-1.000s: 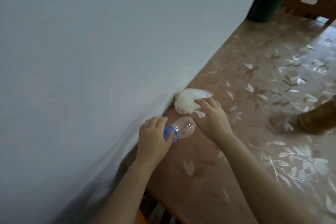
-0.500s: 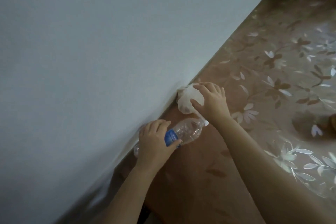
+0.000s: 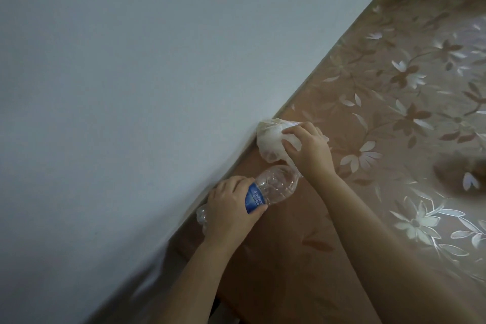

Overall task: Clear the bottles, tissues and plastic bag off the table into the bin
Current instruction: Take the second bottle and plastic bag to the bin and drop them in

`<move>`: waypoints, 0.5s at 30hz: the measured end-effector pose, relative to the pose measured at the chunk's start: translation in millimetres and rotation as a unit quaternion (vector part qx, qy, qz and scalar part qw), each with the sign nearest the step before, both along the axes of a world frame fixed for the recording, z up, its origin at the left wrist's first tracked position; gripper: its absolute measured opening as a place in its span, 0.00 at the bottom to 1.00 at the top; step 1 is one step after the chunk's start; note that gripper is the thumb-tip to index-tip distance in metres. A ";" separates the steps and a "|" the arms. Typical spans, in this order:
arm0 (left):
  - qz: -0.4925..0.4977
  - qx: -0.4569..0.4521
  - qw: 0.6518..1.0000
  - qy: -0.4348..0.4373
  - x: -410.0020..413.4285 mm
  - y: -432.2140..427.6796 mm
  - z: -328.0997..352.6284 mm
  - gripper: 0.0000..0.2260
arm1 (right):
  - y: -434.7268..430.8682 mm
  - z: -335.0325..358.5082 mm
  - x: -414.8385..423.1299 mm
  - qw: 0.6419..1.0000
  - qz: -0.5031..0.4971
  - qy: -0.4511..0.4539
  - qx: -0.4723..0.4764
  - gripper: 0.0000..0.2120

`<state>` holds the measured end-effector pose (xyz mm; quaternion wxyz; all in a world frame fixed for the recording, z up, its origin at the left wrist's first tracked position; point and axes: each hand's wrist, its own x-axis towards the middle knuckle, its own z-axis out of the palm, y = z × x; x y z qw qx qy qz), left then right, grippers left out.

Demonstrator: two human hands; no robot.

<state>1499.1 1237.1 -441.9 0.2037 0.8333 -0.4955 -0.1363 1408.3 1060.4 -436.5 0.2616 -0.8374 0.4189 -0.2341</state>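
Because it looks empty and its clear walls are already dented, the bottle (image 3: 273, 187) near the middle of the frame should be very light and springy, so a firm wrap around the blue label band is the safe hold; a hard squeeze would only crumple it. The left hand (image 3: 231, 208) is curled closed around exactly that band, the bottle lying sideways just over the desk (image 3: 394, 102) beside the wall (image 3: 157, 73). Just above it in the frame, the right hand (image 3: 310, 150) is closed down over the whitish plastic bag (image 3: 271, 139), which seems soft, slippery and nearly weightless; gathering it into a bunch should serve better than pinching one loose fold.
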 end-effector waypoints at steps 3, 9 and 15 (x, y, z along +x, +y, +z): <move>-0.004 0.002 1.000 0.009 0.0 0.7 0.5 0.28 | 1.4 0.4 -0.6 1.000 -0.006 -0.012 0.004 0.07; -0.012 0.013 1.000 0.002 -1.1 2.5 -0.3 0.29 | 5.3 4.5 -3.9 0.999 -0.017 -0.030 0.022 0.03; -0.007 0.016 1.000 0.008 -5.9 3.2 0.6 0.28 | 9.7 10.5 -9.4 0.997 -0.031 -0.058 0.035 0.03</move>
